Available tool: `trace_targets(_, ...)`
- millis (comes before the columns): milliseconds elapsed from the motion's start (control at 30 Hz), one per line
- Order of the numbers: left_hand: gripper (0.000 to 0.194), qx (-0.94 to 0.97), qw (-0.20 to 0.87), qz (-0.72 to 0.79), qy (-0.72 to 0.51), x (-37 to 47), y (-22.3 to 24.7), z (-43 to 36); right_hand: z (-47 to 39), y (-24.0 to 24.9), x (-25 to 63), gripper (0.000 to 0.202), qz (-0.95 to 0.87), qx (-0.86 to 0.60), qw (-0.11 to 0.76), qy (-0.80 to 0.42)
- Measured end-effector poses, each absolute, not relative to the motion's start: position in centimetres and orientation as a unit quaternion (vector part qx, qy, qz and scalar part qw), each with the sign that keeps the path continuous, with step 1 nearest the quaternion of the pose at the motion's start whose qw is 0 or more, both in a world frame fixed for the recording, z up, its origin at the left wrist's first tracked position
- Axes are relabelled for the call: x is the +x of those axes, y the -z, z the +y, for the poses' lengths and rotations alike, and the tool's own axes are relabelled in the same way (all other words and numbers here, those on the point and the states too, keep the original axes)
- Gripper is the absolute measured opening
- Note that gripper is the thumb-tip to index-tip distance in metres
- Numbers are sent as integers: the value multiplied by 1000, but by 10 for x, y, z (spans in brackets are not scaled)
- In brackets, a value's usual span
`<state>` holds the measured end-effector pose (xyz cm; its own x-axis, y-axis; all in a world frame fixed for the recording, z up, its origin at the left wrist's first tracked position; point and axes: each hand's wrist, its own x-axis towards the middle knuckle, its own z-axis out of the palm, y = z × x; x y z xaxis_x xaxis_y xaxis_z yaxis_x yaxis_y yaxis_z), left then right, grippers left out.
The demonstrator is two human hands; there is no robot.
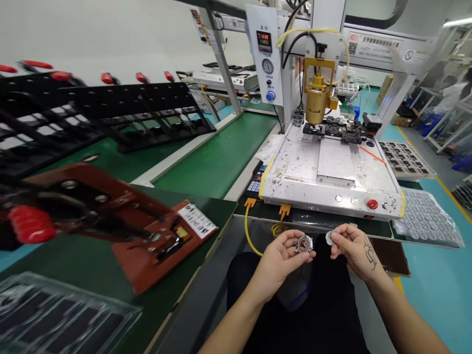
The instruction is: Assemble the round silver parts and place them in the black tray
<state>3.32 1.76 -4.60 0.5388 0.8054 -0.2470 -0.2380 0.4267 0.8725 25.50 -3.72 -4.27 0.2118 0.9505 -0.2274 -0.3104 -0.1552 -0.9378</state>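
Note:
Between the thumb and fingers of my left hand (285,255) is a silvery ring-shaped watch case (304,244), with an opening through its middle. My right hand (350,246) pinches a small pale round disc (329,238) by its edge. Its exact kind is too small to tell. Both hands hover over my lap, in front of the white bench machine (295,182), and the two parts are held apart from each other.
A red-brown clamp fixture (147,246) stands on the left bench beside a clear tray (73,314). The machine carries a gold dispensing head (316,105) and a red button (372,204). At right lies a clear tray of round pieces (426,214). A yellow cable (249,231) hangs below.

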Motion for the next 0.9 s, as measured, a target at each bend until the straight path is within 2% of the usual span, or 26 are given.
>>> trace_targets(100,59,358,789,355,-352,21,35,11,-33,39,244,43,-316,-502,558,-580)
trace_targets(333,55,328,794,339,-384,4,22,0,-38,36,234,40,-355,-471,488,-644)
trace_targets(467,53,335,792,326,-392,1,23,-5,-38,33,230,38,-418,-499,457,-606)
trace_targets(667,53,351,787,307,-404,2,26,-9,-30,16,212,33,-570,-513,451,-457)
trace_targets(900,52,370,771,310,-416,3,23,-15,-30,13,197,29,-590,-500,435,-461)
